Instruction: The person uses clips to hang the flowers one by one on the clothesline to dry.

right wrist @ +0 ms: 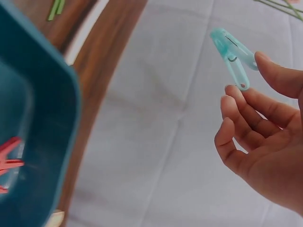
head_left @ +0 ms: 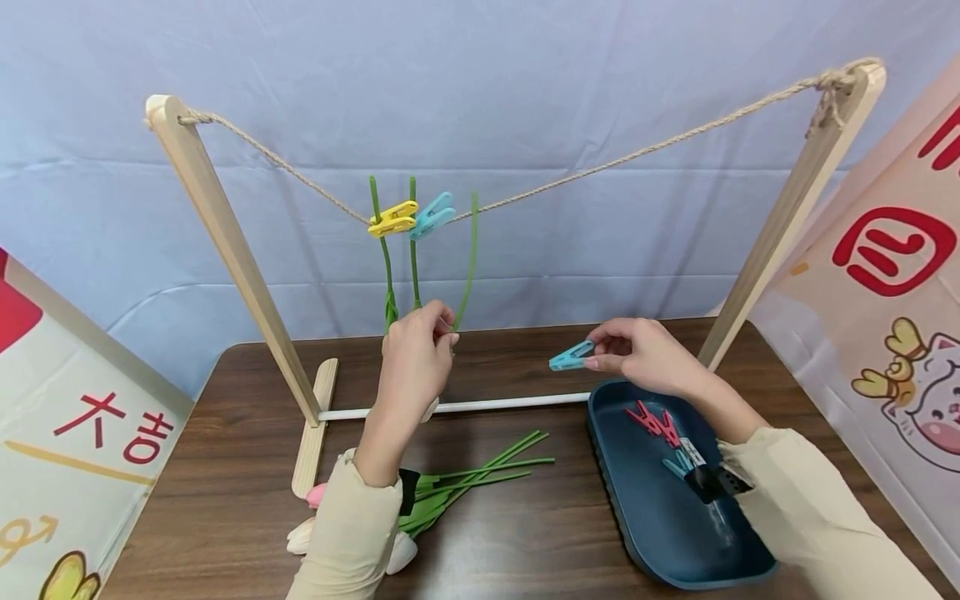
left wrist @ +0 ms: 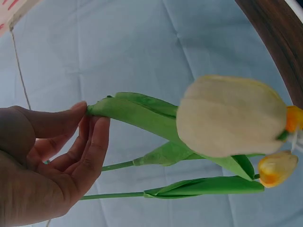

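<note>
My left hand pinches an artificial white tulip at the stem, where the leaves begin. Its bloom hangs downward, and the green stem rises past the twine line. To its left, a yellow clothespin and a light blue clothespin clip two other stems to the line; those tulips hang head down, a yellowish bloom showing in the left wrist view. Between thumb and fingers, my right hand pinches another light blue clothespin by its handles, below the line and right of the held stem.
Wooden posts carry the line, joined by a white bar low over the table. A dark blue tray under my right forearm contains pink clothespins and a blue one. Loose tulips lie beside my left forearm.
</note>
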Tool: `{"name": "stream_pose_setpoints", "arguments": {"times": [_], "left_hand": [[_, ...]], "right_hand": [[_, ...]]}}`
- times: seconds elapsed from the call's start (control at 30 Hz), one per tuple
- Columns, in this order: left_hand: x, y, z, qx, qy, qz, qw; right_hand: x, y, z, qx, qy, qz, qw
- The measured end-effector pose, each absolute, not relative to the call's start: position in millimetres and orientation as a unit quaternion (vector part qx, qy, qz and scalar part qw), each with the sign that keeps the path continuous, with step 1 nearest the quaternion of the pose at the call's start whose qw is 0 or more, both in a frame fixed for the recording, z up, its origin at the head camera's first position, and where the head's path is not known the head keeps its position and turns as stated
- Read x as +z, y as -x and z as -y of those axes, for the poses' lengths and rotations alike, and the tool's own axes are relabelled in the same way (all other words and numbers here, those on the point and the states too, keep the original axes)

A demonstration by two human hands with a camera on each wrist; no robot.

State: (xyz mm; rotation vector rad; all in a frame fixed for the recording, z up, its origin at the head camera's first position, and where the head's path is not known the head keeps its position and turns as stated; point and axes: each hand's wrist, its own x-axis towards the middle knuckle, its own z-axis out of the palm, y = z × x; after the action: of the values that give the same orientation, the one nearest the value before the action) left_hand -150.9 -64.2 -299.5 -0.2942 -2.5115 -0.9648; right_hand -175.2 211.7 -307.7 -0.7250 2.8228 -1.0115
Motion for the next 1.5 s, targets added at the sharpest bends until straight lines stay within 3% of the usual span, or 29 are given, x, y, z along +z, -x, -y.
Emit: {"name": "stream_pose_setpoints", "arguments": {"times": [0.6,1.03,1.5], "left_hand": [[-296.7,154.5,60.5,-0.374,0.083,0.897,0.222],[-295.1,157.8,59.3,-0.376,0.079,0.894,0.233],[-293.0,158.8,59.1,-0.382,0.075,0.89,0.238]], "right_hand": [[-235.4,188.6,-159.2,-0.303,0.312,-0.9,-0.03],[-192.4,196.3,-128.7,-0.283,0.347,-0.885,-0.126],[-153.2,201.2,-100.6,-0.242,0.291,-0.907,-0.184]]}}
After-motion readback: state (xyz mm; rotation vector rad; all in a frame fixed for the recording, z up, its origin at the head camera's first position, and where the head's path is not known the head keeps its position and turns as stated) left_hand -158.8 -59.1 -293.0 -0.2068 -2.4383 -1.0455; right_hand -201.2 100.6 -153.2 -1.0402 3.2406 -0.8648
